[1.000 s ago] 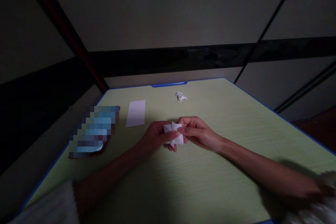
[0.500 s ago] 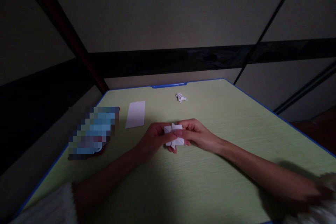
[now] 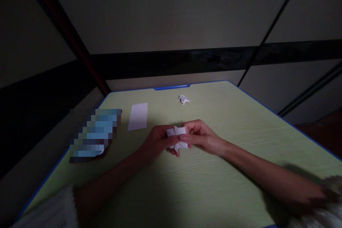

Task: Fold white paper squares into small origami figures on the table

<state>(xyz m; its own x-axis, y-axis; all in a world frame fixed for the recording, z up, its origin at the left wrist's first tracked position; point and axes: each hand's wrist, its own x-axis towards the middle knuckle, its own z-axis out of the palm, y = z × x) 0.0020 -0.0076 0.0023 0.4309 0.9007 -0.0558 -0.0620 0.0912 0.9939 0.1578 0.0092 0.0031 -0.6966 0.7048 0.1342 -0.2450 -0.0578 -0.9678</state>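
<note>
A small folded white paper (image 3: 181, 131) with pointed flaps sticking out at its top and bottom is held just above the table, between my two hands. My left hand (image 3: 157, 140) grips its left side, thumb across the front and fingertips showing beneath. On the right side, my right hand (image 3: 201, 137) pinches it with the thumb on the front face; most of its fingers are behind the paper. Farther back lies a small white origami figure (image 3: 184, 99), shaped like a frog.
The pale green table (image 3: 227, 185) has a blue edge and a blue handle (image 3: 172, 87) at the back. A flat white sheet of paper (image 3: 138, 116) lies left of centre. Beside it at the left edge is a blurred-out bluish object (image 3: 97, 133). Panelled doors (image 3: 171, 14) rise behind.
My right thumb has slid slightly to the right on the folded paper. Both hands still hold it in nearly the same place.
</note>
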